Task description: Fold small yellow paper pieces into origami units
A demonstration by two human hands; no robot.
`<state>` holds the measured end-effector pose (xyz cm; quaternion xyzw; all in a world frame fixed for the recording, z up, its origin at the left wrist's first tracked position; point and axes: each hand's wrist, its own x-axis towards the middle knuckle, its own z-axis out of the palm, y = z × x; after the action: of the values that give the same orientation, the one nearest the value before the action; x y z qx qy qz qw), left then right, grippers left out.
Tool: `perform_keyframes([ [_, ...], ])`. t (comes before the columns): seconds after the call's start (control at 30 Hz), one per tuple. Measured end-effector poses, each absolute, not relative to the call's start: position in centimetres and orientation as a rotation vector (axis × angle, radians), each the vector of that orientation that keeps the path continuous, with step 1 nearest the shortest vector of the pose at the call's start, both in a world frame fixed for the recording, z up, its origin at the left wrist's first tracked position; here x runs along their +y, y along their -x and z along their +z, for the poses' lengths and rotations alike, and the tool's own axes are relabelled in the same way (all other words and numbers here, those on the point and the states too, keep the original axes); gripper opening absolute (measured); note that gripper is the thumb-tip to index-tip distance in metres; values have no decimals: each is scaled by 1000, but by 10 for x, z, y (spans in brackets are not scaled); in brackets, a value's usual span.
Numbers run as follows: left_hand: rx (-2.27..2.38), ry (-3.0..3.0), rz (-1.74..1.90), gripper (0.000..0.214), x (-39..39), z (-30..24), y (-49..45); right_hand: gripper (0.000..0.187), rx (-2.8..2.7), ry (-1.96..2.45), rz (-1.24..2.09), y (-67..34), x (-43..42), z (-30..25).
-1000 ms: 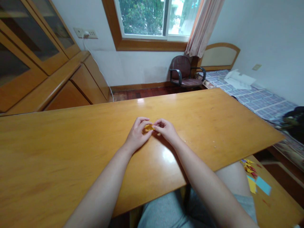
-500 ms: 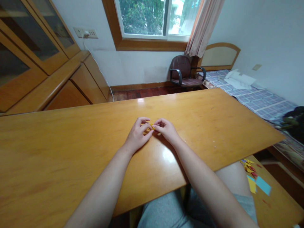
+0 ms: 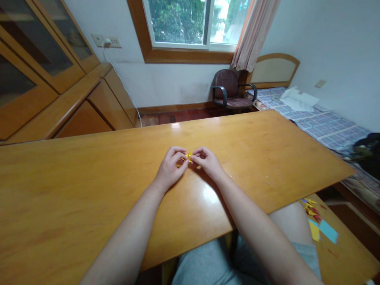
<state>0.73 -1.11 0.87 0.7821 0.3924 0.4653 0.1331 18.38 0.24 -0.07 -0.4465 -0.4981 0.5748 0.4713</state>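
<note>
A small piece of folded yellow paper (image 3: 189, 157) is pinched between my two hands, just above the wooden table (image 3: 89, 190). My left hand (image 3: 173, 165) grips its left side with thumb and fingers. On its right side, my right hand (image 3: 207, 161) holds it between thumb and forefinger. The fingertips nearly meet and cover part of the paper, so its full shape cannot be made out.
On a lower surface at the right lie a pile of small folded yellow and red papers (image 3: 311, 209), a blue paper sheet (image 3: 329, 231) and a yellow sheet (image 3: 314, 230). Beyond the table stand a dark red armchair (image 3: 227, 85) and a bed (image 3: 323, 122); a cabinet (image 3: 97, 103) is at left.
My left thumb and fingers have drawn slightly left, and more of the yellow paper shows between the hands. My right hand has hardly moved.
</note>
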Motion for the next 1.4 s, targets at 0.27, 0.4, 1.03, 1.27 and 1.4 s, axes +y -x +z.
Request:
perform_keyframes([
  [0.27,1157,-2199,1366,9,-10,8,-8,38,-1238,1083,1384,-183,-1,4],
  [0.4,1183,-2210,1315,13,-9,5,-9,33,-1304,1074,1328,-182,1,-1],
  [1.03,1237,-2220,1257,15,-9,5,-9,19,-1564,1071,1057,-181,0,-8],
  [1.27,1375,-2166,1207,8,-7,2,-9,16,-1649,1099,963,-180,-3,-3],
  [1.4,1366,-2076,1191,8,-7,3,-10,13,-1689,1109,887,-180,-4,-2],
])
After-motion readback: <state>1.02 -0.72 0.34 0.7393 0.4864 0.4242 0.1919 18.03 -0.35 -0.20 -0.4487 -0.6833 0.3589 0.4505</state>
